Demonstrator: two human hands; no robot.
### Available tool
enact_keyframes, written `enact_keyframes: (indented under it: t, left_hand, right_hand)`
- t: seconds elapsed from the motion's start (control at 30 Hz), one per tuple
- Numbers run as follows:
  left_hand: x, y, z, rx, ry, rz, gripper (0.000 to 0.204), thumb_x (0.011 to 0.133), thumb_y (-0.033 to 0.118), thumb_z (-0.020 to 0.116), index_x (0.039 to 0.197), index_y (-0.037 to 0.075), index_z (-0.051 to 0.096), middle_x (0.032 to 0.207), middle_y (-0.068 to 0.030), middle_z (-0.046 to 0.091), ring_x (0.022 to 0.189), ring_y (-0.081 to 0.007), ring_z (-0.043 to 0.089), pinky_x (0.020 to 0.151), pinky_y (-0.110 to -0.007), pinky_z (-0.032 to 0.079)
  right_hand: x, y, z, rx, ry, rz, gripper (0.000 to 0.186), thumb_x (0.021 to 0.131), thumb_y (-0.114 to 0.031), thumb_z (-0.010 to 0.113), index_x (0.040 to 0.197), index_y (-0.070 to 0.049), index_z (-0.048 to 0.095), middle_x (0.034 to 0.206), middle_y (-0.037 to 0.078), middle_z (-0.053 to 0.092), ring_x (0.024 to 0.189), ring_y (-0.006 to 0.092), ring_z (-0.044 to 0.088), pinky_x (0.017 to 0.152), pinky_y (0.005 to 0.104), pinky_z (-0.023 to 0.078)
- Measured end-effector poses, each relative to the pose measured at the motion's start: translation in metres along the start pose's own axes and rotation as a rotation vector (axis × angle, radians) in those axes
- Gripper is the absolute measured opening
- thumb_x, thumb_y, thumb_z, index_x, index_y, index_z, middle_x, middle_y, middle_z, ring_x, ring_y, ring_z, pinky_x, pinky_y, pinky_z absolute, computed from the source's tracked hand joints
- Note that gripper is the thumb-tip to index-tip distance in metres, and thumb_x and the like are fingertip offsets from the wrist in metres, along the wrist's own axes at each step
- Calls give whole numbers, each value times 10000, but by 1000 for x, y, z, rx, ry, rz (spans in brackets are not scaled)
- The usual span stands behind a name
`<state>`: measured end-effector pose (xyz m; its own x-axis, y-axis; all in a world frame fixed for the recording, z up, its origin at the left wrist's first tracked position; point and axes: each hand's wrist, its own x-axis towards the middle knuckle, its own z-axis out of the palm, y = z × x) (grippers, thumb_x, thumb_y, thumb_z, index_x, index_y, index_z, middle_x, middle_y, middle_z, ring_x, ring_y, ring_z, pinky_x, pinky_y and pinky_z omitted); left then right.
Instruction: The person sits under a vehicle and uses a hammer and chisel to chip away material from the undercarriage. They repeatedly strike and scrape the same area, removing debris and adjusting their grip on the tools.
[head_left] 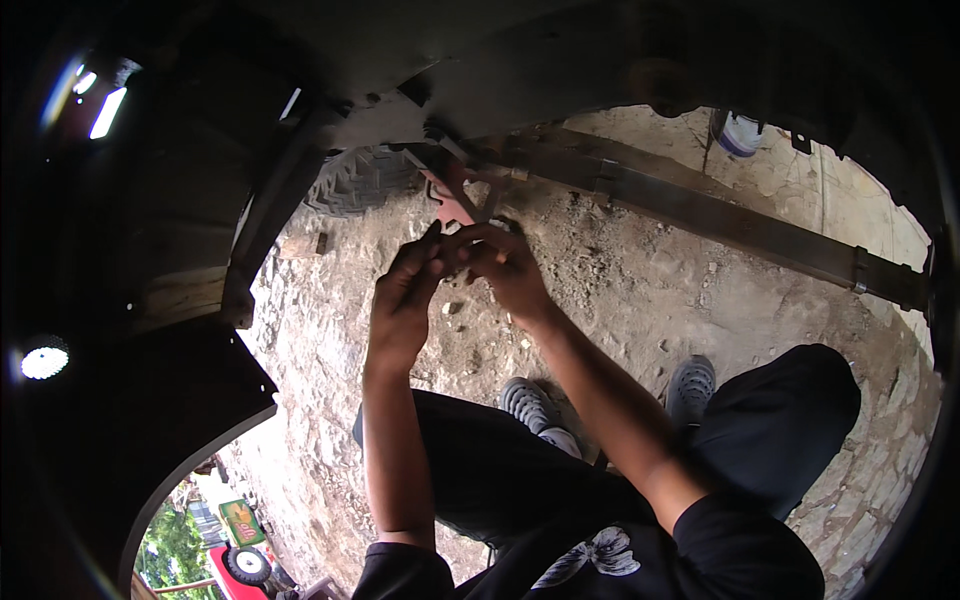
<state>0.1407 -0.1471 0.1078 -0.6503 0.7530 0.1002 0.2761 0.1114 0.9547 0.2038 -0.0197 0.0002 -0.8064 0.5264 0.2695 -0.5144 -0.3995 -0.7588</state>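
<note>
My left hand [403, 290] and my right hand [508, 272] meet in front of me, fingertips touching or nearly so. Both are closed, the fingers bent and pressed together. Whatever lies between them is too small or too hidden to make out. Just beyond the fingers is a red metal bracket [455, 200], attached among dark bars below a dark vehicle body [400, 110]. I cannot tell whether a fingertip touches the bracket.
A knobbly tyre [358, 182] stands behind the hands. A long dark metal beam [700, 202] crosses to the right. Dark panels [110, 230] hang low at the left. Stony ground [620, 290] lies below, with a small block [303, 244] by the tyre.
</note>
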Motion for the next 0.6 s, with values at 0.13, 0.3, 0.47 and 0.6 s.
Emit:
enact_keyframes:
  t: [0.13,0.3,0.47,0.6]
  left_hand:
    - [-3,19,5,-48,97,-65,240,1045,63,564,1231,-37,677,1144,-113,736,1123,-198,666,1050,-362,489]
    - [-3,14,6,-159,184,-93,224,1001,73,647,1195,-25,702,1089,-132,741,981,-188,708,907,-351,576]
    - [-3,15,4,-125,243,-54,202,955,5,689,1153,-33,706,1062,-118,747,970,-187,710,908,-333,579]
    - [-2,19,6,-122,250,31,177,961,6,683,1131,-37,703,1059,-121,752,968,-186,711,902,-333,581]
  right_hand:
    - [6,-7,-8,73,7,24,220,958,-90,655,1167,-43,707,1021,41,749,874,104,685,701,267,536]
    - [7,-27,1,94,22,33,206,991,-125,653,1165,-38,722,962,38,740,830,90,682,655,243,555]
    - [5,-36,8,75,35,65,271,989,-150,668,1245,-66,697,1003,27,728,791,77,667,628,236,535]
    - [5,-47,8,60,22,102,304,966,-131,705,1262,-63,685,1001,24,727,769,69,661,619,225,526]
